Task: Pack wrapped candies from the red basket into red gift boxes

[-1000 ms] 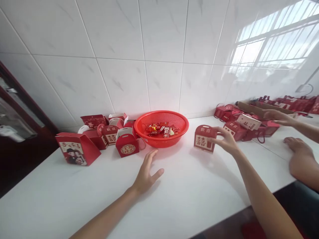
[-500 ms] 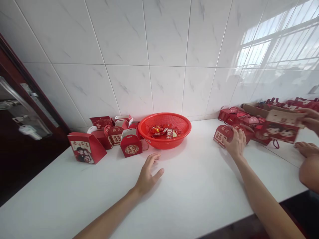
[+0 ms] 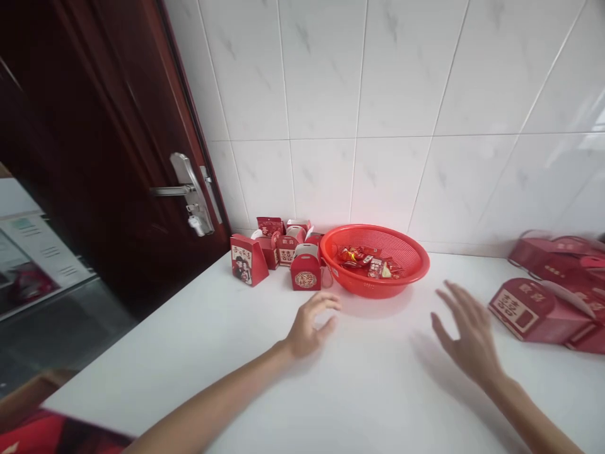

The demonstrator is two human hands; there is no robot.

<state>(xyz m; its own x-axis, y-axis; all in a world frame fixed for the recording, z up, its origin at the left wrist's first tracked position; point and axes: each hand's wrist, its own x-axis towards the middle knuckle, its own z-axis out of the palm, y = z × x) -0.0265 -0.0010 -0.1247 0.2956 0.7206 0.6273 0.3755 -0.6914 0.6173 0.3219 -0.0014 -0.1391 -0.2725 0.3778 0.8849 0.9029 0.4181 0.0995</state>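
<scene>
My left hand (image 3: 309, 325) rests over the white counter with its fingers curved and apart, holding nothing. It is just in front of a small red gift box (image 3: 306, 268) and the red plastic basket (image 3: 378, 290). Wrapped sweets and small packets (image 3: 373, 265) lie in the basket. To the basket's right, my right hand (image 3: 466, 331) hovers over the counter, fingers spread and with nothing in them. A red gift box with a cream label (image 3: 539, 312) stands to the right of that hand, apart from it.
More red gift boxes (image 3: 286, 249) cluster left of the basket, with a slanted red box (image 3: 248, 260) at their outer side. Other red boxes (image 3: 551, 257) stand at the far right by the tiled wall. A dark door (image 3: 108, 126) with a metal handle is at left.
My right hand has left the red gift box at the right and moved left, nearer the basket, with its fingers spread. The view has turned left; the other person's hands are no longer seen there.
</scene>
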